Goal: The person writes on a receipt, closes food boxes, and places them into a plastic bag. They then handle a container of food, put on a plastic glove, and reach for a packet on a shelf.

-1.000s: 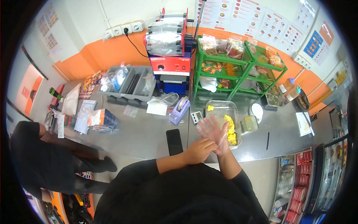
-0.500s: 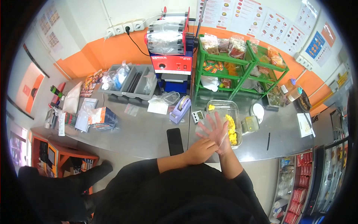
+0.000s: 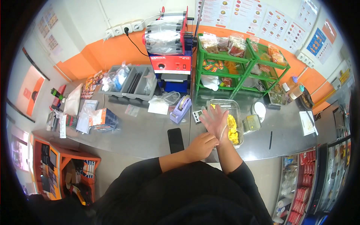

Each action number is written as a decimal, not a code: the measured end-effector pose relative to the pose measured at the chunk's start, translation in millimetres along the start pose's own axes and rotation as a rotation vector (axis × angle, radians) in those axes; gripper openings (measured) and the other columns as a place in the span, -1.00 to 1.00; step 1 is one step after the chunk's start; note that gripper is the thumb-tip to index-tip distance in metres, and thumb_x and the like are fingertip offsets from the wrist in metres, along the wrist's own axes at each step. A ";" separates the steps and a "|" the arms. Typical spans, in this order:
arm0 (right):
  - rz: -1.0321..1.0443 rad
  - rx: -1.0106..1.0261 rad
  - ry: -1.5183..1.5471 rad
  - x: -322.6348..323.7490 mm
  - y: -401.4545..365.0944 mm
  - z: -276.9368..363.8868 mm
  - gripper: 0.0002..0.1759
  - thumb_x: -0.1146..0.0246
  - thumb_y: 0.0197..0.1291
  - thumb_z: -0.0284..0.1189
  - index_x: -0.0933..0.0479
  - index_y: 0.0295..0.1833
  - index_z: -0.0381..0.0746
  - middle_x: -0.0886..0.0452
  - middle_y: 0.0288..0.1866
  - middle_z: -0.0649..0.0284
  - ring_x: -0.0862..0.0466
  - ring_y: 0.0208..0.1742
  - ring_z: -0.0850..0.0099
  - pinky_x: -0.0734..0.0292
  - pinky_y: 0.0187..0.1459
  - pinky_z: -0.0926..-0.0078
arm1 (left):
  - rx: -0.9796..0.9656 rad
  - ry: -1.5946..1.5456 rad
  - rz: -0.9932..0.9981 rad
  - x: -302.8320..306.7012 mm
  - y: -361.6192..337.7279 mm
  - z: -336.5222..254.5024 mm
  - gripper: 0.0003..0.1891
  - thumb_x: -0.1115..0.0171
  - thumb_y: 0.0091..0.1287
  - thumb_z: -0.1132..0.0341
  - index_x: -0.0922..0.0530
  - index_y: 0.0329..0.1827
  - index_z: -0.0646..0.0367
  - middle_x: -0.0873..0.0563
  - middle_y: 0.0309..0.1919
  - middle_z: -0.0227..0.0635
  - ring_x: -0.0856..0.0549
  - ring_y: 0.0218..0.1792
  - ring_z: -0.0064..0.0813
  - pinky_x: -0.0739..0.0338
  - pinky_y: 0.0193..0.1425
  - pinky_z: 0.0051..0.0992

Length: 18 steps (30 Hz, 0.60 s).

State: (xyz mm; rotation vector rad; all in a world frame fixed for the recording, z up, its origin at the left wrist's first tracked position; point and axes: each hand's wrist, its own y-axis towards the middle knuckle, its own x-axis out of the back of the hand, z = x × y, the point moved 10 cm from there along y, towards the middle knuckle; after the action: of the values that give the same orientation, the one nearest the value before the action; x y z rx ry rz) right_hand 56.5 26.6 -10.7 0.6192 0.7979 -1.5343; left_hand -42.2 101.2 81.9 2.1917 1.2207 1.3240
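The right hand (image 3: 215,120) is spread, fingers fanned and pointing away from the body, inside a thin clear glove (image 3: 225,134). The glove's long axis runs from the front edge of the counter (image 3: 142,131) toward the back. Its cuff end lies nearest the left hand (image 3: 201,145), which is curled against the right wrist and appears to pinch it. Beneath the fingertips sits a clear container (image 3: 236,107) of yellow food (image 3: 232,131). A phone (image 3: 175,140) lies just left.
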 end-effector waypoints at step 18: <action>0.358 -0.166 0.295 -65.4 1.3 5.8 -0.04 0.11 0.30 0.35 0.05 0.61 -0.02 0.06 0.64 0.24 -0.22 0.51 0.04 -0.24 0.43 -0.15 | -0.034 -0.012 -0.009 6.6 11.4 -14.6 -0.85 -0.23 0.14 0.52 -0.57 -0.23 0.17 -0.61 -0.25 -0.25 -0.62 -0.10 -0.20 -0.49 0.02 -0.29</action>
State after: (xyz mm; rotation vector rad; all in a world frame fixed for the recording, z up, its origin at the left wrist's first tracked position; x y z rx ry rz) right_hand 66.0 62.7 43.4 0.8267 0.9670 -1.0527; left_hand -47.2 97.4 100.6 2.1653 1.1934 1.3171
